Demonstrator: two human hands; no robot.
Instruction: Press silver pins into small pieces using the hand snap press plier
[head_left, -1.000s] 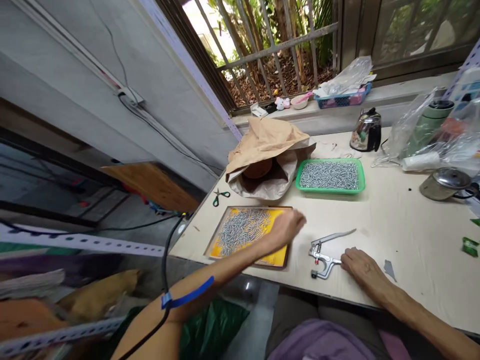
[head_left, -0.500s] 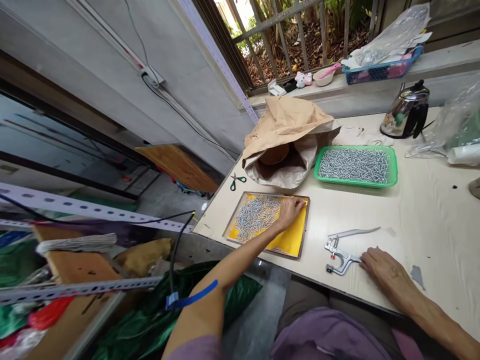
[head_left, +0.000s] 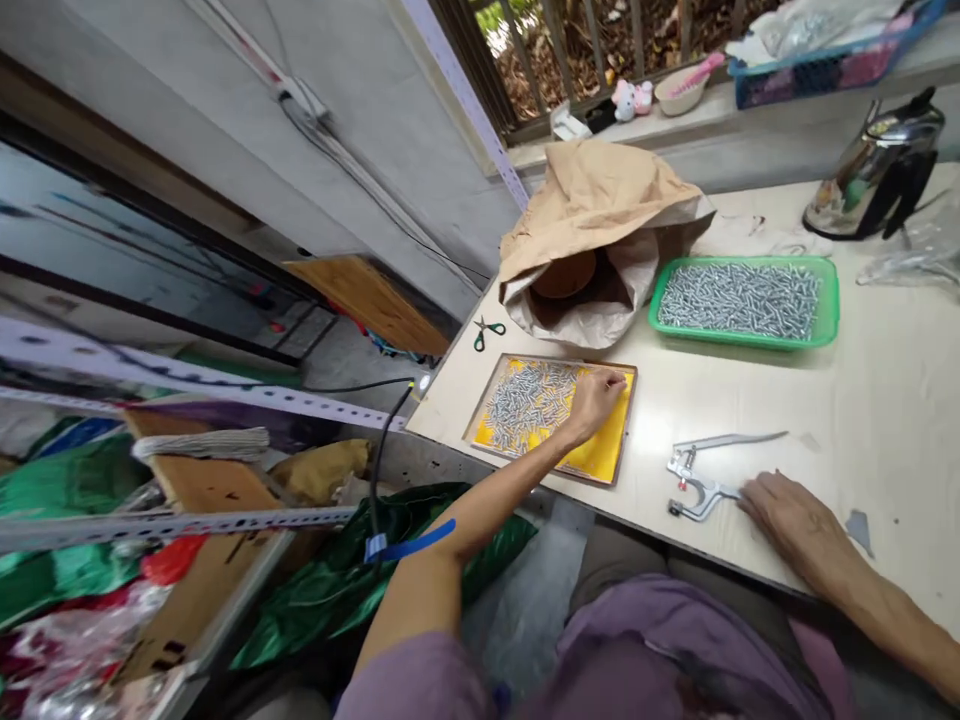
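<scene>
My left hand (head_left: 596, 402) is over the right part of a shallow tray (head_left: 621, 455) with a yellow bottom, its fingers curled together near the far right corner. What the fingertips hold, if anything, is hidden. Small silver screw-like metal pieces (head_left: 525, 405) lie in a heap on the left side of that tray. Palm down at the table's front, my right hand (head_left: 787, 520) covers the end of the lower handle of silver snap pliers (head_left: 701, 490), fingers curled over it. The pliers lie on the table with their upper handle spread away and the jaws facing left.
Behind the tray a brown paper bag (head_left: 600, 195) lies with its mouth towards me. A green basket (head_left: 827, 300) full of similar metal pieces stands right of it. Green-handled scissors (head_left: 489, 332) lie at the left edge. A kettle (head_left: 874, 175) stands at the back right.
My view has shifted, so the table's contents appear a little higher and further right. Against the tray and pliers, both hands are in nearly the same places.
</scene>
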